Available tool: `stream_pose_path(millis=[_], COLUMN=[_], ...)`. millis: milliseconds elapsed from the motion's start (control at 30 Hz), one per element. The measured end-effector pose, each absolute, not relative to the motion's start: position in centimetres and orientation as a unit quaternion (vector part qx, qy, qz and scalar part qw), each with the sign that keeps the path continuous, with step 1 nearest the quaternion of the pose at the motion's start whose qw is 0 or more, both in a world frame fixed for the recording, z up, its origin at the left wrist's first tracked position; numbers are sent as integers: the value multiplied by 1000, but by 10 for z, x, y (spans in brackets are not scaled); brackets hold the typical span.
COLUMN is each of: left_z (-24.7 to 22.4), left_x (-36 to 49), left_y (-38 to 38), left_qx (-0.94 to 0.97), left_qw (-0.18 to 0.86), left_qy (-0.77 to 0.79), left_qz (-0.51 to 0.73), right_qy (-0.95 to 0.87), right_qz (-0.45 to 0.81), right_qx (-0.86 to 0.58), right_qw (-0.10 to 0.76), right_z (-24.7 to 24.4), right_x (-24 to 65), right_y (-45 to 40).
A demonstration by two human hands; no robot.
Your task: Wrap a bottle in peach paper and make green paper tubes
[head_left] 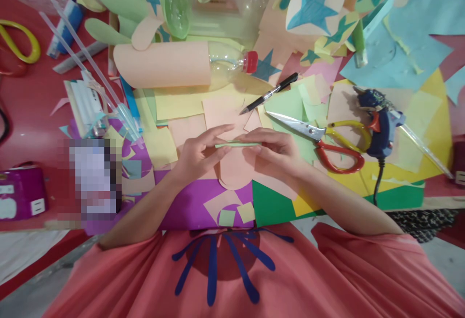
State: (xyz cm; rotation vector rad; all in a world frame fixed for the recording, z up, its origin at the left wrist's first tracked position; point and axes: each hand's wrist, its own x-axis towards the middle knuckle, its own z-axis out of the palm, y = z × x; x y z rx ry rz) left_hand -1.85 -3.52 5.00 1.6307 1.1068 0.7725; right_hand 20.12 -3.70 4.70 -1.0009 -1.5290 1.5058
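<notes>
Between my two hands is a narrow strip of green paper (238, 144), seen nearly edge-on. My left hand (198, 151) pinches its left end between thumb and fingers. At the other end, my right hand (276, 148) grips it the same way. Under the strip lies a peach paper piece with a rounded end (237, 170). A black pen (269, 93) rests just beyond my right hand. To the right are scissors (319, 138) with yellow and red handles, blades partly open. Past the hands, a plastic bottle (225, 65) wrapped in peach paper lies on its side, red cap to the right.
A blue glue gun (381, 124) with its cord lies at the right. Clear straws (87, 61) and a phone-like blurred object (92, 180) are at the left. Blue paper stars (314, 7) and more bottles (178, 7) crowd the back. Purple paper (181, 206) covers the near edge.
</notes>
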Motion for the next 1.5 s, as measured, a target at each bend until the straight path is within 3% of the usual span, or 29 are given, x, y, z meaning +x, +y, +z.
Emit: stream_pose_path(millis=[200,367,800,1133,1367,1500], left_z=[52,50,48,44,42,43], left_x=[-16,-17,-19,-19,-19,-18], left_y=[-34,-33,-31,-32,-33,-32], left_qx=[642,647,681,648,637,630], left_qw=[503,489,453,461,485,501], left_qy=[475,480,455,458,456,461], left_qz=[331,334,353,397,389,374], right_qy=[-484,-421,-408,-440,-526,-565], right_qz=[648,595,537,575,465,483], right_qx=[-375,-446,-479,-459,-471,-434], right_qw=[453,519,561,515,533,509], right_z=[47,50,46,47,43,40], right_x=[199,202,208,202,203,203], right_y=[-36,-30,-28,-33,-37,-39])
